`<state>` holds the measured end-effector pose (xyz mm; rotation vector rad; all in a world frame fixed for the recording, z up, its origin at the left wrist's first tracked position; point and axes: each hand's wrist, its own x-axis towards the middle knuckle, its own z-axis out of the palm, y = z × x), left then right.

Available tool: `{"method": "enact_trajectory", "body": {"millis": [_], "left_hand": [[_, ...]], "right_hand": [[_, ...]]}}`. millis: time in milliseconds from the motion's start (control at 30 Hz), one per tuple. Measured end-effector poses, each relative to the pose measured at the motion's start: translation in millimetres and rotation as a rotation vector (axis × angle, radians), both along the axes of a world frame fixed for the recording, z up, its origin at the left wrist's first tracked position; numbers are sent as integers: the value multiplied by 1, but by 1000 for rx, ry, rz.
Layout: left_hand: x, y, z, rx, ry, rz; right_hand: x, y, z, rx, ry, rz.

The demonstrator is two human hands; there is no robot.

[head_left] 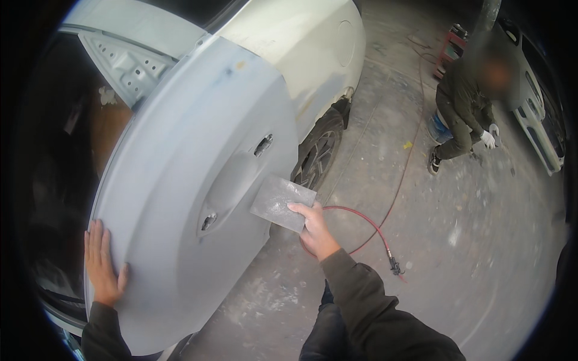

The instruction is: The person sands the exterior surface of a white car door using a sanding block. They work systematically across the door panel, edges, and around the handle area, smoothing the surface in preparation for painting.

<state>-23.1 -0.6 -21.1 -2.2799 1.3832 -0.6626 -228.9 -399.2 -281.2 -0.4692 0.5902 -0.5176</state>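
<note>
A grey primed car door (180,162) fills the middle and left, with a recessed handle area and two openings in it. My left hand (103,268) lies flat on the door near its left edge, fingers spread. In my right hand (313,227) is a dusty grey rectangular sheet of sandpaper (278,202), pinched at its right edge with the thumb on top. The sheet is in front of the door's right side, below the upper handle opening. Whether it touches the door I cannot tell.
Beyond the door are the cream car body (307,54) and a wheel (319,150). A red air hose (404,174) with a dark end fitting (395,266) crosses the concrete floor (469,240). To the right, a gloved person (466,108) sits near another vehicle panel (536,114).
</note>
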Motion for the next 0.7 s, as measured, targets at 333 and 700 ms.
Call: {"method": "enact_trajectory", "body": {"millis": [333,700], "left_hand": [[1,1,1,28,7,26],[3,5,1,33,7,23]], "right_hand": [[79,-73,24,-246,14,-170],[97,-44,30,-455,192,-301]]}}
